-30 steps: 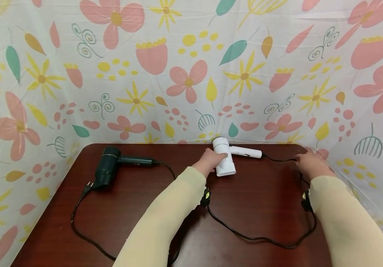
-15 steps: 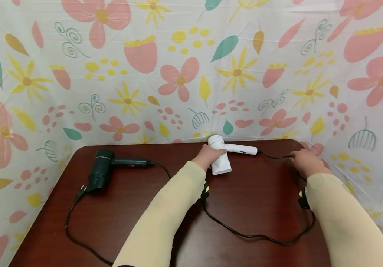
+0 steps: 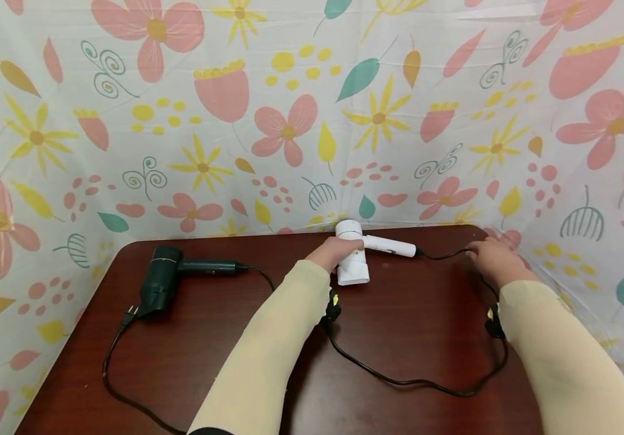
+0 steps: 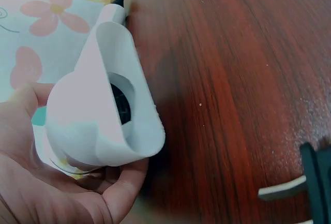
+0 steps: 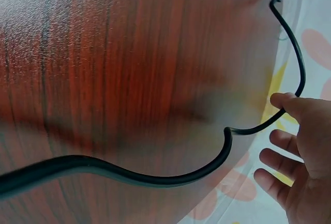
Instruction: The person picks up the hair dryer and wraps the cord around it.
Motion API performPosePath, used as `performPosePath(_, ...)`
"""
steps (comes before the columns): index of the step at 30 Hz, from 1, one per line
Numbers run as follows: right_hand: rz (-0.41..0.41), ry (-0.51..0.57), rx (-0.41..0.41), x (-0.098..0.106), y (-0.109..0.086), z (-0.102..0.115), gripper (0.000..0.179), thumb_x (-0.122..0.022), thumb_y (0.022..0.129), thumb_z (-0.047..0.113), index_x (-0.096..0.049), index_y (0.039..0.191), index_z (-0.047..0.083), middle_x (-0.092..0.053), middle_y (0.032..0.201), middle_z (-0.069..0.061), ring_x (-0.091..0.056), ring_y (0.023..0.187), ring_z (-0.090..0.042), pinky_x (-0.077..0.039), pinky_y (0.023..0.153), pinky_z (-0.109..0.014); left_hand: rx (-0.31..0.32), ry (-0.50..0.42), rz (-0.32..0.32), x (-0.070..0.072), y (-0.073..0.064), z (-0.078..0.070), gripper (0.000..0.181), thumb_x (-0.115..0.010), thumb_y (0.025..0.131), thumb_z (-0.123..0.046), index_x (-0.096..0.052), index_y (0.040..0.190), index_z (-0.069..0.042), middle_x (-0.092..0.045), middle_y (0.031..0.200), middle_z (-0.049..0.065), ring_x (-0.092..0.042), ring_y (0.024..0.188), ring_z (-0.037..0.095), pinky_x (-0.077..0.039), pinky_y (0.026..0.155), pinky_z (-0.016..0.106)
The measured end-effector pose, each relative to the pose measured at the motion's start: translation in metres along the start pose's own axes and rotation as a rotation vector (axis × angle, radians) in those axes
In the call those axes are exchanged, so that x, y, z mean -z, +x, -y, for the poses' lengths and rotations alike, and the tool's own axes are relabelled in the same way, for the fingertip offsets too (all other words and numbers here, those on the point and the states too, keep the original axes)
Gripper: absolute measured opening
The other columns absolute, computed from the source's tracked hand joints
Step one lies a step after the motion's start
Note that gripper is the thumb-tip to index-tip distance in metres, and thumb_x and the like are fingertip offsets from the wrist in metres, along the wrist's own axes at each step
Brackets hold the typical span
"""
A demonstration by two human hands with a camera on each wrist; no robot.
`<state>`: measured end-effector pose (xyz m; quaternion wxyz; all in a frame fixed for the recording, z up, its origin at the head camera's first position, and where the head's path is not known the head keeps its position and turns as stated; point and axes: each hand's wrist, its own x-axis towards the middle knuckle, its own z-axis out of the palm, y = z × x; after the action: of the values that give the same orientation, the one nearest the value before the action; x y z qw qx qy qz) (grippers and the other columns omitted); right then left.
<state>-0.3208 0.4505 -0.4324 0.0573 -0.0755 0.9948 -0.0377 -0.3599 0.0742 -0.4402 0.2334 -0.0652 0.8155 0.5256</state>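
Note:
A white hair dryer [image 3: 353, 272] lies at the back of the table, its handle pointing right. My left hand [image 3: 336, 251] grips its barrel from the left; in the left wrist view the thumb and fingers curve around the barrel behind the flat nozzle [image 4: 150, 138]. A black cord [image 3: 442, 257] runs from the handle to my right hand [image 3: 497, 261], near the back right corner. In the right wrist view the thumb and index finger pinch the cord [image 5: 155, 180], with the other fingers loosely bent. From there the cord loops across the table towards my left wrist.
A dark green hair dryer [image 3: 161, 278] lies on the left, with a two-pin plug [image 3: 130, 314] by its nozzle and its cord curving forward. Dark plug pins [image 4: 283, 188] show in the left wrist view. A floral curtain [image 3: 301, 121] borders the brown table [image 3: 410, 320].
The head view has shifted, so everything lies slightly further left in it. The white hair dryer's handle now tilts a little more down to the right. Both hands keep their holds.

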Motion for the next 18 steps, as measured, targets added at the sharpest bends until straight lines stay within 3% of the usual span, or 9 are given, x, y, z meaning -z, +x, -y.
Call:
performPosePath(4,-0.018,0.014,0.003,0.011,-0.001,0.012,0.035,-0.05,0.103,0.018,-0.058,0.127,-0.007,-0.051,0.128,-0.037,-0.032,0.128,-0.058,-0.03,0.101,-0.069,-0.006,0.008,0.005,0.009,-0.009,-0.001,0.074,-0.071,0.081,-0.041,-0.046,0.138,-0.001,-0.055,0.116,0.01,-0.058,0.099,0.027,-0.053,0.08,0.049)
performPosePath(9,-0.059,0.013,0.043,0.02,-0.004,0.022,0.035,-0.049,0.104,0.018,-0.059,0.126,-0.007,-0.053,0.121,-0.034,-0.043,0.116,-0.052,-0.035,0.095,-0.066,-0.005,0.005,-0.001,0.022,-0.021,-0.004,0.069,-0.07,0.082,-0.041,-0.047,0.133,-0.002,-0.056,0.115,0.01,-0.058,0.1,0.027,-0.052,0.084,0.05)
performPosePath(13,-0.075,0.073,0.041,0.026,-0.006,0.027,0.039,-0.046,0.106,0.023,-0.056,0.128,-0.007,-0.055,0.122,-0.034,-0.046,0.115,-0.053,-0.035,0.096,-0.066,-0.032,-0.058,-0.002,0.035,-0.034,-0.004,0.069,-0.072,0.082,-0.038,-0.044,0.133,-0.002,-0.054,0.114,0.01,-0.058,0.1,0.027,-0.05,0.088,0.052)
performPosePath(18,-0.077,0.105,0.035,0.032,-0.006,0.037,0.045,-0.036,0.108,0.031,-0.05,0.135,-0.002,-0.053,0.13,-0.034,-0.047,0.118,-0.056,-0.035,0.096,-0.068,-0.07,-0.085,0.053,0.054,-0.054,0.002,0.064,-0.072,0.083,-0.035,-0.045,0.131,-0.003,-0.057,0.112,0.011,-0.062,0.096,0.028,-0.053,0.083,0.05)
